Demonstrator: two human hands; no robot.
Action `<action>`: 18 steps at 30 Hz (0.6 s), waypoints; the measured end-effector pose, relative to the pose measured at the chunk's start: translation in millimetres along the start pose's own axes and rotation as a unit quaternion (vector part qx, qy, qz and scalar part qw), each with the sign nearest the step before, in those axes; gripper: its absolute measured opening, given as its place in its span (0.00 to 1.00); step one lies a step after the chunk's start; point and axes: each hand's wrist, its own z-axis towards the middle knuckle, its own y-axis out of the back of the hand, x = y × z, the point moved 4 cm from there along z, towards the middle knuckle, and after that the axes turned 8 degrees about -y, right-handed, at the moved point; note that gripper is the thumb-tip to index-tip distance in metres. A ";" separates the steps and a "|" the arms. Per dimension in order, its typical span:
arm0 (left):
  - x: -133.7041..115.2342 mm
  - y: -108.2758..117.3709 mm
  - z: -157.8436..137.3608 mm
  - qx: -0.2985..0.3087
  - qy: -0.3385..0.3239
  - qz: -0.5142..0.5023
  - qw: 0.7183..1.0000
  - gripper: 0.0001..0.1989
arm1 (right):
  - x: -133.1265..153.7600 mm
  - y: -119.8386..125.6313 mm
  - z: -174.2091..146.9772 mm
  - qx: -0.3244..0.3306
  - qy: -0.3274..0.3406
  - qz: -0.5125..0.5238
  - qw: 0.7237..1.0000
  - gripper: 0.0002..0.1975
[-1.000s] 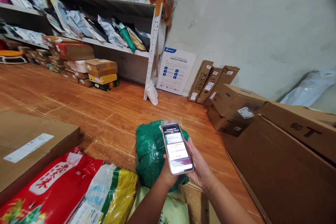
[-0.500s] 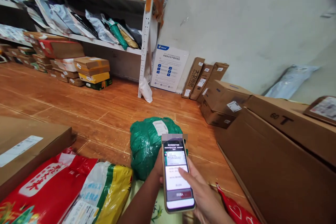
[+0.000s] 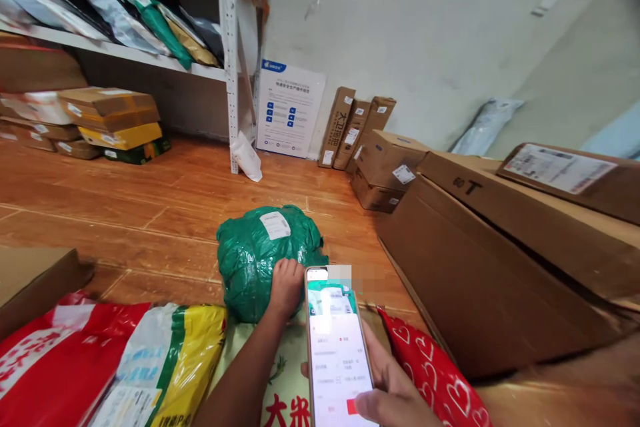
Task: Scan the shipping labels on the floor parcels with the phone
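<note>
- Head view: the left hand is laid on the near side of a green wrapped parcel, its grip pressed against the wrapping; whether the fingers are closed round it cannot be told.
- A phone with a lit screen is held upright in the right hand, the grip wrapped round its lower edge and the thumb laid at the bottom of the screen.
- The green wrapped parcel is set on the wooden floor, a white label stuck on its top.
- Just beside the phone, a red bag with white hearts is seen on the right, and a yellow and green sack and a red sack on the left.
- The right side is closed in by a large cardboard box, with smaller boxes stacked behind it and three slim cartons leaned on the wall.
- A printed notice is propped against the pale wall next to a white shelf post.
- Mail bags are piled on the shelf, and flat boxes are stacked on the floor beneath it.
</note>
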 end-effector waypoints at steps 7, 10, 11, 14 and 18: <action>-12.0 10.8 -0.8 0.009 -0.006 0.153 0.988 0.09 | -2.3 3.3 -50.6 -0.041 0.040 0.063 0.996 0.54; -16.5 14.8 2.2 0.022 -0.016 0.168 0.985 0.12 | -7.2 2.4 -72.1 -0.054 0.046 0.088 0.994 0.52; -18.8 15.2 2.1 0.029 -0.020 0.169 0.985 0.14 | -9.0 3.6 -80.2 -0.060 0.047 0.094 0.993 0.51; -32.0 16.3 -8.9 0.046 -0.026 0.170 0.984 0.17 | -16.0 13.6 -109.9 -0.063 0.050 0.116 0.990 0.48; -68.5 27.9 -57.1 0.094 -0.055 0.164 0.980 0.22 | -36.4 43.5 -166.8 -0.059 0.033 0.120 0.990 0.39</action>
